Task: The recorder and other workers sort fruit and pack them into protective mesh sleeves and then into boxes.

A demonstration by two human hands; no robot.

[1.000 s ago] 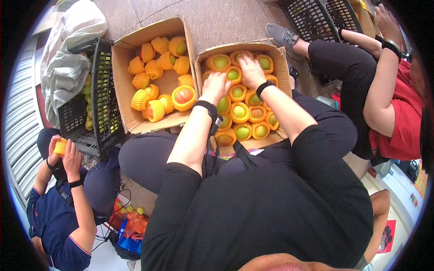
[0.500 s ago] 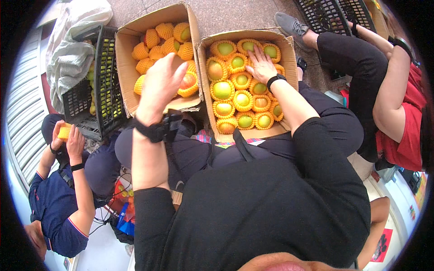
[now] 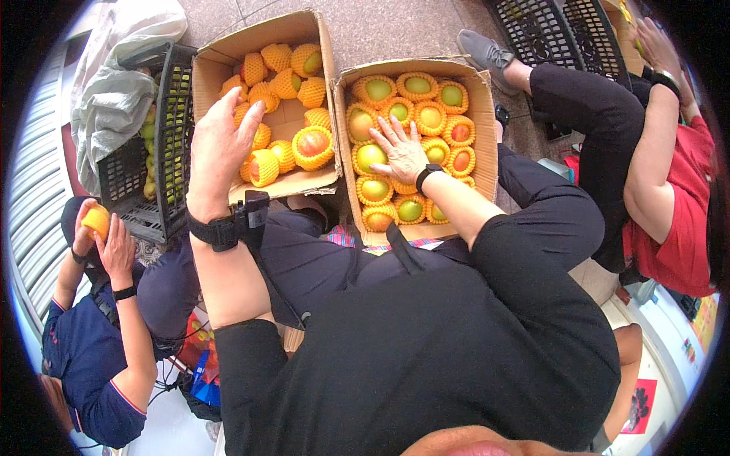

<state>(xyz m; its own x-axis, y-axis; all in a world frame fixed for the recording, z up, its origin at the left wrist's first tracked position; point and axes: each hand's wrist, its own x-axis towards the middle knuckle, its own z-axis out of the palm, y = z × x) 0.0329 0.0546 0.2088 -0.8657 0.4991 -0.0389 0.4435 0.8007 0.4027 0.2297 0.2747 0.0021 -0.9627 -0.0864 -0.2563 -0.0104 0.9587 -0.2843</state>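
Note:
My right hand (image 3: 404,158) lies flat with spread fingers on the fruits in the right cardboard box (image 3: 490,144). These are round, green to reddish fruits in yellow foam nets, such as the red one (image 3: 460,131), packed close in rows. Part of the rows is hidden under that hand. Over the left side of the left cardboard box (image 3: 328,57) is my left hand (image 3: 222,140), thumb and fingers apart, with nothing in it. Inside that box more netted fruits lie loosely, among them a reddish one (image 3: 312,144) at the near right.
At left, a black crate (image 3: 176,144) holds green fruits, with a grey cloth (image 3: 122,91) draped over it. A co-worker in navy (image 3: 91,365) handles a yellow-netted fruit (image 3: 96,221). Another person in red (image 3: 680,213) sits at right near black crates (image 3: 544,38).
My right hand has slid left and nearer across the packed fruits. My left hand has moved left, showing more fruits at the near side of the left box.

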